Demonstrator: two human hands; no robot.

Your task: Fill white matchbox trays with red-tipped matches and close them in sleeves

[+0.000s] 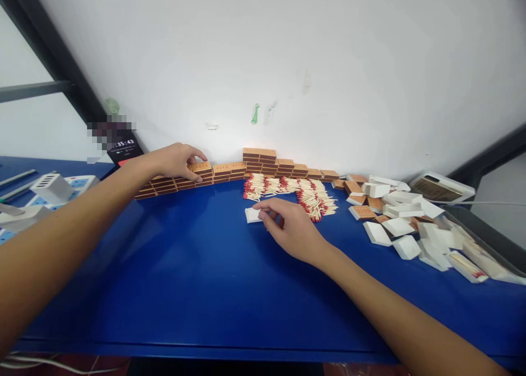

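Note:
My left hand (181, 161) reaches to the row of orange matchboxes (230, 169) stacked along the wall. Its thumb and forefinger are apart, on either side of a top matchbox (201, 167), and their tips are at its edges. A small white tray (252, 215) lies on the blue table in front of a heap of red-tipped matches (314, 200). My right hand (287, 225) pinches the right end of this tray between thumb and fingers; that end is hidden by the fingertips.
Loose white trays (406, 246) and orange sleeves (362, 212) lie piled on the right, beside a dark bin (489, 236). One tray (467, 267) holds matches. At the left are a phone (125, 148), power strips (84, 183) and a white charger (52, 188).

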